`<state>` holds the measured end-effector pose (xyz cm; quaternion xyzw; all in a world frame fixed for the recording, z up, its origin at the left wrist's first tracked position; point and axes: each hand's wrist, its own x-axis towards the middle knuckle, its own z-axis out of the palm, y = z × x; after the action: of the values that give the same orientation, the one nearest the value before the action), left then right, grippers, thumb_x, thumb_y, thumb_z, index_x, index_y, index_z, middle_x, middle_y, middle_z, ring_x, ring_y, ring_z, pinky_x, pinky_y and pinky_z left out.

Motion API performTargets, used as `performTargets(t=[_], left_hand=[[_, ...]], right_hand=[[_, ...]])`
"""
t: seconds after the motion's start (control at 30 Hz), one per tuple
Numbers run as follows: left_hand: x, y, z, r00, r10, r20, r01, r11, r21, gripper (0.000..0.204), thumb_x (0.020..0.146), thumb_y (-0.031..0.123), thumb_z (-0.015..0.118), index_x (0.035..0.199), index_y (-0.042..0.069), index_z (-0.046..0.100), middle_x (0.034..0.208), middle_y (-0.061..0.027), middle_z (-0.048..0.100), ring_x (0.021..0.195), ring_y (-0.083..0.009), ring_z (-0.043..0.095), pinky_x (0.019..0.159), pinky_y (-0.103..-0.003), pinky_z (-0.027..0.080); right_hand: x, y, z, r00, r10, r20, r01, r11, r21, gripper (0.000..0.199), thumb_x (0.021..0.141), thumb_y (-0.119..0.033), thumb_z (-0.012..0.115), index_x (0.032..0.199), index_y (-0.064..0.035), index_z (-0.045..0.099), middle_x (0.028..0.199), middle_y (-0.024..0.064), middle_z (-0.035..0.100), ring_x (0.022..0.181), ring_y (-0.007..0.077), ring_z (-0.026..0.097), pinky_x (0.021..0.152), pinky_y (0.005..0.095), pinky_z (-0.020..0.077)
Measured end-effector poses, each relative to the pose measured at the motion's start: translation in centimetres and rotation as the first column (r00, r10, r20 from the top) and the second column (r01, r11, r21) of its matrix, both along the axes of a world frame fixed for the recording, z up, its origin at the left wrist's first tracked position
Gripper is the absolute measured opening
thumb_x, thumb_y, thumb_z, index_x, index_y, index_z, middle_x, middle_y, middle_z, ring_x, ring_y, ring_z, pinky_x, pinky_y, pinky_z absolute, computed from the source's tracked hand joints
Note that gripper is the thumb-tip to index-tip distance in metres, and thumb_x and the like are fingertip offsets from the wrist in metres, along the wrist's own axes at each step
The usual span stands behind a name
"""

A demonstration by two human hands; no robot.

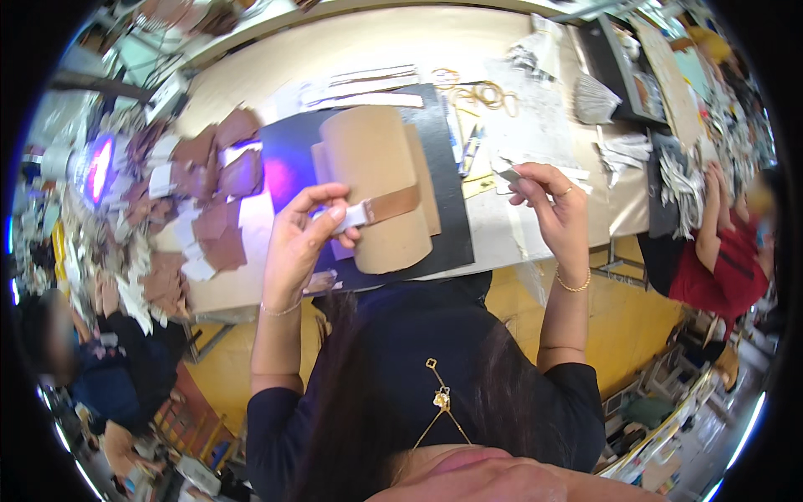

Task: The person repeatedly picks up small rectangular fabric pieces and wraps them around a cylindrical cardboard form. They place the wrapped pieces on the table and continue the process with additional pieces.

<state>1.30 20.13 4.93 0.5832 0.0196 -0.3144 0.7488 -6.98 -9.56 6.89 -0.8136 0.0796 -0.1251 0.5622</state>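
Observation:
My left hand (303, 233) pinches the white end (355, 216) of a short brown strip (395, 203), which lies across a tan, curved board (368, 155). The strip looks like leather. Beneath the board is a flatter tan piece (425, 180), and both rest on a black mat (456, 201). Off to the right, my right hand (550, 201) is raised over the table, thumb and fingers closed on a small grey flat piece (508, 173). What that piece is made of cannot be made out.
Stacks of brown leather-like pieces (222, 167) with white parts fill the table's left side, near a glowing purple lamp (100, 167). Yellow rubber bands (489, 96) and white strips (368, 79) lie farther back. A black tray (623, 67) stands far right. People work at both sides.

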Motion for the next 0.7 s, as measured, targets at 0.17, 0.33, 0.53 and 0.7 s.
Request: performTargets(t=[0.17,0.33,0.53,0.7], left_hand=[[0.0,2.5,-1.4,0.996,0.020,-0.090,-0.027,0.997,-0.076,0.025,0.092,0.010,0.053,0.111,-0.007,0.055,0.084,-0.0146,0.064,0.071,-0.0178,0.065,0.061,-0.025,0.054],[-0.4,2.6,-2.1,0.981,0.023,-0.190,-0.065,0.973,-0.220,0.036,0.098,0.024,0.045,0.110,-0.008,0.054,0.086,-0.0169,0.064,0.073,-0.0207,0.066,0.064,-0.029,0.055],[-0.4,2.7,-2.5,0.960,0.033,-0.277,-0.122,0.943,-0.311,0.042,0.099,0.028,0.041,0.109,-0.010,0.054,0.090,-0.0187,0.064,0.075,-0.0231,0.066,0.067,-0.031,0.056],[-0.4,2.8,-2.5,0.956,0.032,-0.293,-0.136,0.930,-0.342,0.041,0.098,0.028,0.046,0.106,-0.011,0.055,0.091,-0.0186,0.064,0.077,-0.0239,0.067,0.069,-0.030,0.057]], right_hand=[[3.1,3.3,1.2,0.957,0.265,-0.121,-0.260,0.964,0.055,0.007,0.085,-0.003,0.063,0.090,0.0003,0.067,0.075,0.0051,0.064,0.060,0.0071,0.056,0.054,0.0197,0.0456],[5.6,7.5,2.1,0.878,0.387,-0.281,-0.389,0.920,0.048,0.011,0.082,-0.008,0.069,0.086,0.0015,0.066,0.068,0.0043,0.063,0.055,0.0056,0.055,0.052,0.0193,0.0449],[7.1,11.3,2.4,0.847,0.510,-0.151,-0.531,0.795,-0.292,0.013,0.076,-0.012,0.071,0.081,-0.0013,0.066,0.073,0.0081,0.061,0.062,0.0204,0.060,0.059,0.0277,0.0480],[7.3,13.0,2.3,0.827,0.509,-0.239,-0.563,0.745,-0.359,0.012,0.077,-0.013,0.071,0.080,-0.0015,0.067,0.072,0.0095,0.061,0.062,0.0232,0.061,0.058,0.0307,0.0483]])
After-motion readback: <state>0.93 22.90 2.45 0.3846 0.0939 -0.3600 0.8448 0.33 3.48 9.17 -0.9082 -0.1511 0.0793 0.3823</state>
